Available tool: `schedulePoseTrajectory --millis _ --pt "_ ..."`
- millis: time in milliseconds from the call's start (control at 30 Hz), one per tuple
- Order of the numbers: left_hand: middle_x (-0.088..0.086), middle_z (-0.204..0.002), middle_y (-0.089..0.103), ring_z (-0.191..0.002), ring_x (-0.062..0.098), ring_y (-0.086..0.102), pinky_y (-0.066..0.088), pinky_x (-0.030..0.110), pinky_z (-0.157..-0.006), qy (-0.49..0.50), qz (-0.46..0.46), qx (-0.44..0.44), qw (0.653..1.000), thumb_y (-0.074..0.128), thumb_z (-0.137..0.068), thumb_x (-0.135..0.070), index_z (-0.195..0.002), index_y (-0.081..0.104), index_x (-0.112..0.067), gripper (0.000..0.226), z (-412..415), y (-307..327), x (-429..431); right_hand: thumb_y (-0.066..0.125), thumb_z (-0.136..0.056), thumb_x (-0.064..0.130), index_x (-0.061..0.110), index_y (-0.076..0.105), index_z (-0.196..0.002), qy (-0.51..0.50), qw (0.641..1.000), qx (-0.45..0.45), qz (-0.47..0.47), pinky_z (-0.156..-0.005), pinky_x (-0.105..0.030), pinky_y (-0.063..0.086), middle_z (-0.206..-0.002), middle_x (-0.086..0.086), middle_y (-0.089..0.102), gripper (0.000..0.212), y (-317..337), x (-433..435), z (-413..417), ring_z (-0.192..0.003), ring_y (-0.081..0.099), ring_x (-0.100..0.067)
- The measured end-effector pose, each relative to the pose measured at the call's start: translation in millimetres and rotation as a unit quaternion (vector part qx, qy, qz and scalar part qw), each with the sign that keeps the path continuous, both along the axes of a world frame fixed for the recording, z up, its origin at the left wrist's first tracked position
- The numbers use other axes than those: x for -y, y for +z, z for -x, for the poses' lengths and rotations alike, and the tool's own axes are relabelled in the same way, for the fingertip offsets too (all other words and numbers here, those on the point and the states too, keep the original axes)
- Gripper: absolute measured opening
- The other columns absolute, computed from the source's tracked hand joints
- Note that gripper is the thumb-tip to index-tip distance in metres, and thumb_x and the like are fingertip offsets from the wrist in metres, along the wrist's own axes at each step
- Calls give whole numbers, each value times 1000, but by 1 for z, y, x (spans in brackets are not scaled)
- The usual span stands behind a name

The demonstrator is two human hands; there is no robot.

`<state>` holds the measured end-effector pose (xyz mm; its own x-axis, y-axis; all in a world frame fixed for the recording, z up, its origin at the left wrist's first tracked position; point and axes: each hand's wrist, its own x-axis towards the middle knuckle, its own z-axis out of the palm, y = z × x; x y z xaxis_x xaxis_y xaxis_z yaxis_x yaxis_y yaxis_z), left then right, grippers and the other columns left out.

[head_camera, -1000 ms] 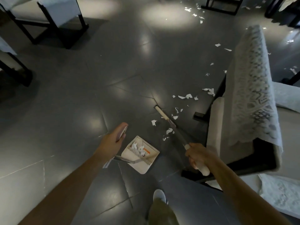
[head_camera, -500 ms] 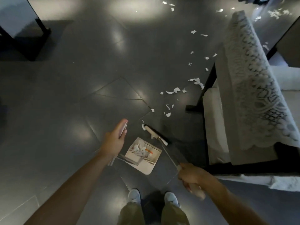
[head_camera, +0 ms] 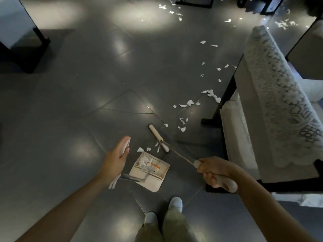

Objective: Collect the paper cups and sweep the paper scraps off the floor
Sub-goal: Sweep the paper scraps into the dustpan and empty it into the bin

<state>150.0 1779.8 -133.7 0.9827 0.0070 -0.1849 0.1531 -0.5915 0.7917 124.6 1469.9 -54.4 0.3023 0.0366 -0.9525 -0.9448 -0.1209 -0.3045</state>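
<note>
My left grip (head_camera: 115,160) is clamped on the dustpan (head_camera: 153,178), my right grip (head_camera: 214,172) on the broom (head_camera: 158,137); too hard a stroke could flick the scraps (head_camera: 139,149) past the pan's lip.

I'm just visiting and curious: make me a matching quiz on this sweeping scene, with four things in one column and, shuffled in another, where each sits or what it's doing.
Things
1. cream plastic dustpan
2. cream bar-shaped broom head
3. pale lace cloth
4. right hand

Places or states
A. draped over a chair back
B. grips the broom's pale handle
C. holds white paper scraps and an orange bit
D. on the dark floor just beyond the dustpan's open edge

Pairs: 1-C, 2-D, 3-A, 4-B
</note>
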Motion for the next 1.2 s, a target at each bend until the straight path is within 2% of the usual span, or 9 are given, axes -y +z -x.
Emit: schedulePoseTrajectory --millis 133,267,367,533,633,833,933,1067,1200 --pt "-14 -129 48 -124 6 43 30 10 -97 34 21 -8 999 48 -97 -14 -136 48 -18 39 5 -3 -29 45 -94 -1 1 53 -96 41 998 44 20 -29 -15 29 -39 -2 42 9 -21 -7 -56 -27 34 -7" --pt "-8 -127 54 -123 13 49 36 31 -104 69 56 -18 996 49 -96 -7 -122 48 -35 38 3 -7 -58 49 -92 2 0 55 -96 107 988 80 82 -38 -21 35 -50 -5 48 8 -44 -7 -110 -41 41 -11" --pt "-7 -120 60 -110 13 55 38 28 -94 86 19 -10 996 51 -96 -12 -116 47 -45 39 -1 -11 -73 48 -93 4 -1 54 -100 149 978 98 111 -49 -27 34 -59 -8 50 10 -64 -8 -139 -48 42 -14" --pt "-11 -119 60 -114 9 55 39 25 -91 106 -15 -5 994 51 -96 -15 -125 52 -31 33 -11 -8 -99 44 -96 5 5 52 -78 205 970 48 119 -51 -26 32 -57 -8 43 20 -100 -19 -157 -51 37 -15" --pt "-5 -126 57 -119 15 52 38 28 -96 102 -11 -20 995 49 -97 -15 -131 51 -20 34 -27 -4 -112 43 -94 1 10 46 -73 219 969 14 110 -39 -21 31 -55 -4 38 24 -110 -39 -150 -47 33 -12" --pt "-2 -126 58 -115 13 52 37 24 -92 49 -26 -36 998 48 -98 -21 -134 49 -27 37 -69 -4 -128 47 -91 7 5 55 -105 321 939 32 119 -54 -28 44 -54 -4 52 16 -81 -104 -104 -46 46 -15" --pt "5 -125 61 -111 19 57 37 25 -87 10 -28 -33 999 48 -98 -19 -136 48 -28 38 -88 -5 -127 45 -91 10 8 56 -110 288 954 24 77 -53 -23 46 -50 -1 53 22 -61 -138 -78 -43 48 -12" --pt "6 -133 56 -120 25 53 35 21 -87 -43 -25 -27 998 46 -99 -19 -138 45 -27 40 -105 -4 -130 49 -94 13 6 55 -125 106 993 -52 -7 -36 -17 37 -50 1 52 32 -36 -158 -48 -35 44 -5" --pt "10 -127 58 -104 21 57 40 26 -80 -80 -31 -29 996 45 -100 -19 -139 43 -30 41 -115 -2 -139 47 -94 6 8 51 -123 -5 998 -38 -46 -32 -15 34 -46 0 48 29 -6 -144 -38 -34 40 -5"
